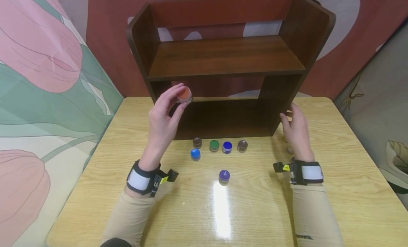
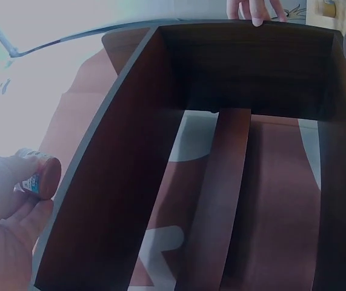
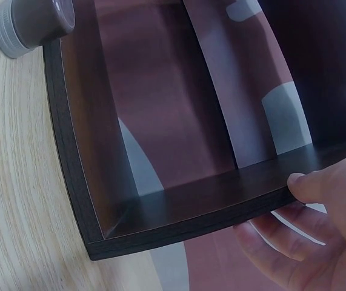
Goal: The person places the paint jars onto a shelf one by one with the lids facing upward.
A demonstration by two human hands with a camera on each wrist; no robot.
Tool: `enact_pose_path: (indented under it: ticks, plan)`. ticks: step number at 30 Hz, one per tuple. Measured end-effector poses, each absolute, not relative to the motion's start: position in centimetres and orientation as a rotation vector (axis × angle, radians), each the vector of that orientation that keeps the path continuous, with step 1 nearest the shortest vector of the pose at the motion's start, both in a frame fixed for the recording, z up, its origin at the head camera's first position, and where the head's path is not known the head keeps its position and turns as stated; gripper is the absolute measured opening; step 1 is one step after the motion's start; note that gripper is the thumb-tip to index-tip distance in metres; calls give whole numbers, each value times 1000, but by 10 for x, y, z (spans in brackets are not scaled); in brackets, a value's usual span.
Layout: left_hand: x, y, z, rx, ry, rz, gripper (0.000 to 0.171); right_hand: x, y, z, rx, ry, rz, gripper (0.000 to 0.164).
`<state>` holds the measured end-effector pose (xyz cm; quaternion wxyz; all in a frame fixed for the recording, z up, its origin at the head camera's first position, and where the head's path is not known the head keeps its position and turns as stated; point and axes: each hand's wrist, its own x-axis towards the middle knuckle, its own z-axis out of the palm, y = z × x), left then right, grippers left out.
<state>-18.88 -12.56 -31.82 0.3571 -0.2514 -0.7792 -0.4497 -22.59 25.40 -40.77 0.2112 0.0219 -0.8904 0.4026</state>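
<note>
My left hand (image 1: pixel 163 116) pinches a small paint jar with an orange end (image 1: pixel 184 95) between thumb and fingers. It is held up in front of the left side of a dark brown wooden shelf (image 1: pixel 226 57). In the left wrist view the jar (image 2: pixel 50 176) shows a printed label and sits beside the shelf's front edge. My right hand (image 1: pixel 297 130) grips the shelf's right side panel (image 1: pixel 277 98) low down. The right wrist view shows its thumb (image 3: pixel 303 185) on the front edge and its fingers round the outer side.
Before the shelf stand a dark jar (image 1: pixel 197 142), a green jar (image 1: pixel 214 145), a dark blue jar (image 1: pixel 227 147), a brown jar (image 1: pixel 242 145) and a light blue jar (image 1: pixel 195 154). A purple jar (image 1: pixel 224 175) stands nearer. Small jars (image 1: pixel 290 149) are partly hidden by my right hand.
</note>
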Motion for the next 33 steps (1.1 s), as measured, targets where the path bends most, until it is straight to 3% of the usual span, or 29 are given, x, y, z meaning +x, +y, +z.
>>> enact_pose_path:
  ticks: [33]
  plan:
    - [-203, -131, -272, -497, -2002, -1084, 42, -226, 255, -408, 69, -2478, 1135, 41]
